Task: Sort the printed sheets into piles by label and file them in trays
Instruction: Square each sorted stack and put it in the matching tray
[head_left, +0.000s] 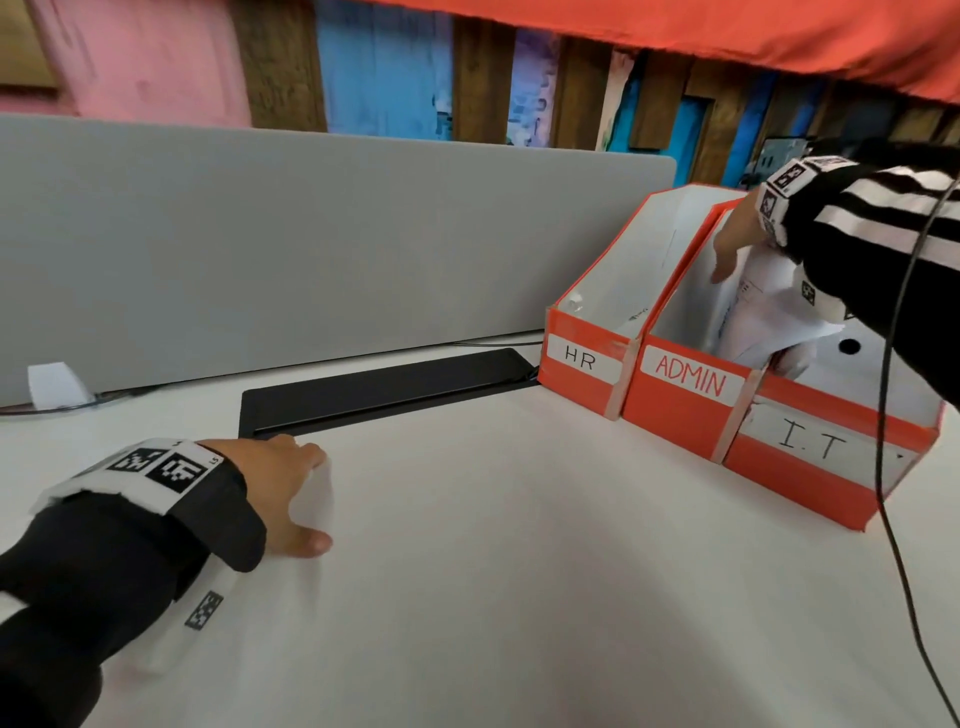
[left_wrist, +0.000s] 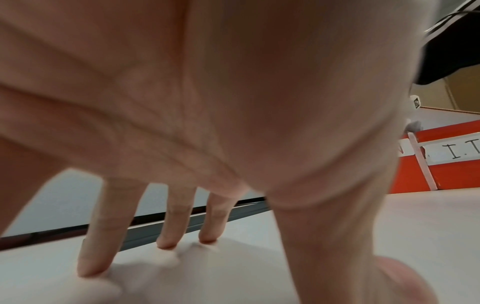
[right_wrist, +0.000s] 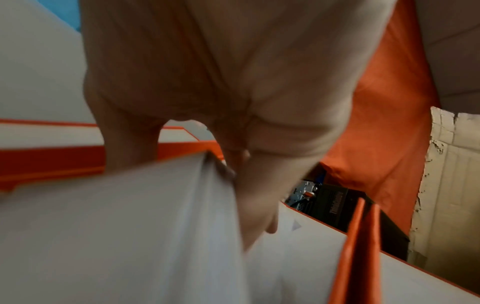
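Note:
Three orange file trays stand at the right, labelled HR (head_left: 582, 358), ADMIN (head_left: 693, 379) and I.T (head_left: 810, 444). My right hand (head_left: 727, 260) reaches down into the ADMIN tray and grips a bundle of printed sheets (head_left: 763, 317), which stand partly inside it. In the right wrist view the thumb and fingers (right_wrist: 259, 205) pinch the top edge of the white sheets (right_wrist: 130, 226). My left hand (head_left: 304, 496) rests on the white table with its fingers (left_wrist: 168, 226) straight and spread; the soft white surface (left_wrist: 233, 267) dimples under the fingertips. It holds nothing.
A grey divider panel (head_left: 311, 234) closes off the back of the table. A black cable-hatch panel (head_left: 384, 389) lies just beyond my left hand. A black cable (head_left: 883, 467) hangs down in front of the I.T tray. White tabletop (head_left: 519, 571) spreads between hands and trays.

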